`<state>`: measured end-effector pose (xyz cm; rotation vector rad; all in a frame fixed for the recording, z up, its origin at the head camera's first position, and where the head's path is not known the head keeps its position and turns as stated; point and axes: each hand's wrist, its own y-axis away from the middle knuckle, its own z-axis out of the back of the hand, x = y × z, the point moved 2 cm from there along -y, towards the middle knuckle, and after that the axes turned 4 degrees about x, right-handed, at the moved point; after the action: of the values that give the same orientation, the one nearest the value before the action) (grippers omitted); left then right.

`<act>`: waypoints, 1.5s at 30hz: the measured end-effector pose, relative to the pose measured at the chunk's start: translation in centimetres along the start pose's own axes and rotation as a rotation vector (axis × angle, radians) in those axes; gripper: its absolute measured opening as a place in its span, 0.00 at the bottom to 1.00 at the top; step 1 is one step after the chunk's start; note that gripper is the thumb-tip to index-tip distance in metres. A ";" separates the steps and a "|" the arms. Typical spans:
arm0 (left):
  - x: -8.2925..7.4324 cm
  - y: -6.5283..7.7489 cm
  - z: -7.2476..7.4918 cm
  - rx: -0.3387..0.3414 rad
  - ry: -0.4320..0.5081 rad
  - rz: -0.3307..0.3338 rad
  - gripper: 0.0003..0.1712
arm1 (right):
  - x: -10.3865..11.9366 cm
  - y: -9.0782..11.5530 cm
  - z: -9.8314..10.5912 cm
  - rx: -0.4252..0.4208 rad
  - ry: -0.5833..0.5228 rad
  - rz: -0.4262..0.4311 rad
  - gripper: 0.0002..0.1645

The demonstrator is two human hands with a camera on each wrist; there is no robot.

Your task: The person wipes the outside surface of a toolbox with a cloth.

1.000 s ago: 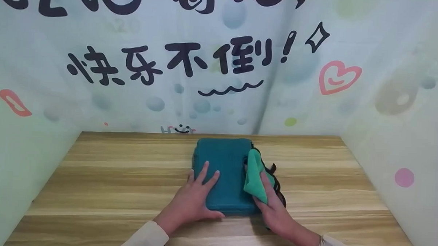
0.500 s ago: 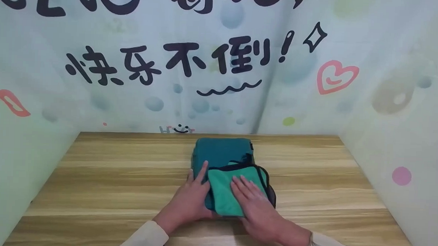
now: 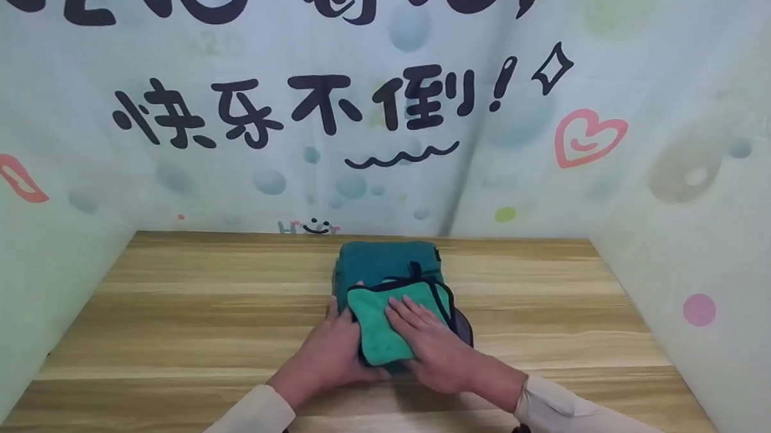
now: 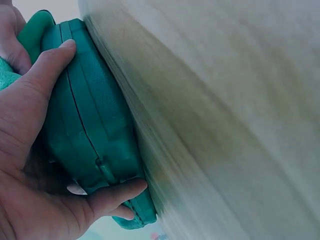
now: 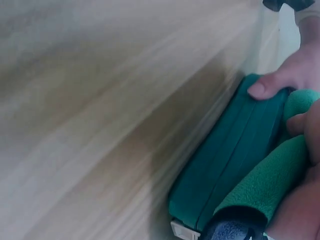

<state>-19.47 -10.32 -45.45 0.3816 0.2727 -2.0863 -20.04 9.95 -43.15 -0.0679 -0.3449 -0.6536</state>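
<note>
A teal hard-shell case [image 3: 384, 258] with rounded corners lies closed on the table. Over its near half spreads a bright green cloth [image 3: 372, 322] with black trim and a dark loop. My right hand [image 3: 435, 349] presses flat on this cloth, fingers straight and together. At the near left corner, my left hand [image 3: 326, 352] holds the case, with some fingers partly hidden by the cloth. In the left wrist view, its thumb [image 4: 57, 57] bears on one side wall of the case and a finger [image 4: 122, 192] on another. The right wrist view shows the cloth [image 5: 275, 180] bulging beside the case's seam.
The wood-grain table [image 3: 196, 306] extends around the case. A printed backdrop [image 3: 232, 185] stands behind it, with pale side walls [image 3: 685, 252] to the left and right. A silvery piece [image 5: 184, 230] shows at one corner of the case.
The right hand has brought the folded cloth from the case's right edge onto its top, spread it, then slid it left and slightly away. The left hand stays at the corner.
</note>
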 end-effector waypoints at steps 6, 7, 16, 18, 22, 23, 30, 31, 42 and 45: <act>0.2 0.1 0.1 0.031 -0.004 0.048 0.65 | -0.6 -1.0 0.5 0.017 -0.025 -0.014 0.40; 0.2 0.0 0.1 0.035 -0.006 0.054 0.65 | -0.8 -1.1 0.6 0.013 -0.029 -0.019 0.39; -0.1 -0.2 0.0 0.082 0.012 0.100 0.67 | -2.5 -2.5 1.3 -0.029 -0.017 -0.048 0.37; -0.1 -0.2 0.0 0.089 0.008 0.104 0.66 | -2.8 -2.7 1.4 -0.033 -0.014 -0.054 0.37; -0.1 -0.1 0.1 0.083 -0.017 0.090 0.65 | -3.1 -3.2 1.7 -0.038 -0.021 -0.060 0.37; -0.1 -0.1 0.1 0.080 -0.021 0.087 0.65 | -3.2 -3.3 1.7 -0.037 -0.022 -0.062 0.37; -0.1 -0.1 -0.1 0.062 -0.014 0.089 0.64 | -4.3 -4.2 2.1 -0.021 -0.021 -0.091 0.37; -0.1 -0.1 -0.1 0.061 -0.008 0.094 0.64 | -4.5 -4.3 2.3 -0.017 -0.021 -0.100 0.37; 0.0 -0.2 -0.2 0.070 -0.020 0.107 0.66 | -6.7 -6.2 4.0 -0.010 -0.006 -0.180 0.36; 0.0 0.0 -0.2 0.078 -0.017 0.117 0.66 | -7.5 -6.6 4.1 -0.013 -0.010 -0.211 0.36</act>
<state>-19.47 -10.23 -45.60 0.4171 0.1554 -1.9880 -30.82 9.84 -42.10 -0.0477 -0.3609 -0.8650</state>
